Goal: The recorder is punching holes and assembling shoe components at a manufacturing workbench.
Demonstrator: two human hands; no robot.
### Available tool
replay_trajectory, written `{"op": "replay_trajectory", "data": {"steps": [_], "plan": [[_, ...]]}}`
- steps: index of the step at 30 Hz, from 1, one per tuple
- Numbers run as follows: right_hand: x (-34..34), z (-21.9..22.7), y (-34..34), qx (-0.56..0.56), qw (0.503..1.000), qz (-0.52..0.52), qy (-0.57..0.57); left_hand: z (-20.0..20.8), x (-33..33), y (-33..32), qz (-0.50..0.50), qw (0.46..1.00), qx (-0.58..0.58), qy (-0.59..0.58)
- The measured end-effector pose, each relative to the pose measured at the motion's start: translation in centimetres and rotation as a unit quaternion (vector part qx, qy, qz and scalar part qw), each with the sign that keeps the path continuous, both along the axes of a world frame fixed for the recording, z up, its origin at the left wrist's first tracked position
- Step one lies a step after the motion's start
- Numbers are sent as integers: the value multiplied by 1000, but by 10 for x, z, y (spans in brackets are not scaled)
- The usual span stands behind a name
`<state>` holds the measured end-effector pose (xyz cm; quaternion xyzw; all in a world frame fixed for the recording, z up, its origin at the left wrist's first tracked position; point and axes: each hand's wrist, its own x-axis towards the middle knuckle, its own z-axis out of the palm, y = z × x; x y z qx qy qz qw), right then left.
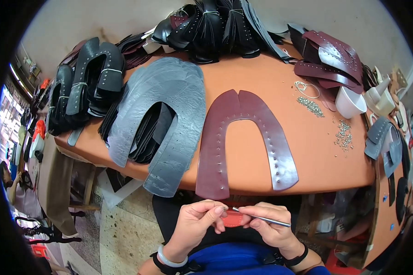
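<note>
Both of my hands are raised over my lap, just in front of the table's edge. My right hand (271, 225) grips a slim metal rod (274, 222), its tip pointing left. My left hand (198, 222) is closed in a pinch close to that tip; whatever sits between the fingertips is too small to name. Just beyond them lies a maroon U-shaped leather piece (212, 151), its two legs toward me, with rows of small metal studs along its inner edge. A stack of grey-black U-shaped pieces (188, 105) lies to its left.
The orange-topped table (326, 169) carries loose metal studs (343, 136) and another small pile (311, 106) at right, by a white cup (350, 101). Studded maroon pieces (332, 57) stand behind. Tied black bundles (96, 73) fill the back left; more (211, 27) line the wall.
</note>
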<state>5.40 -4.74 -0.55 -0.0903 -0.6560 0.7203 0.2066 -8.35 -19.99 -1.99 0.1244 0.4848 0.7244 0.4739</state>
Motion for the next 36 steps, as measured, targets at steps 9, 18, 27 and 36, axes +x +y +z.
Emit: {"op": "replay_trajectory", "data": {"steps": [9, 18, 27, 36], "plan": [[-6, -3, -4, 166, 982, -82, 39, 8, 8, 8, -15, 994, -6, 108], [-5, -1, -5, 264, 958, -100, 51, 9, 19, 10, 14, 980, -13, 198], [-4, 5, 2, 217, 970, -97, 50, 24, 23, 12, 29, 909, -39, 414], [37, 52, 72, 172, 912, -373, 9, 44, 3, 19, 48, 876, -25, 478]]}}
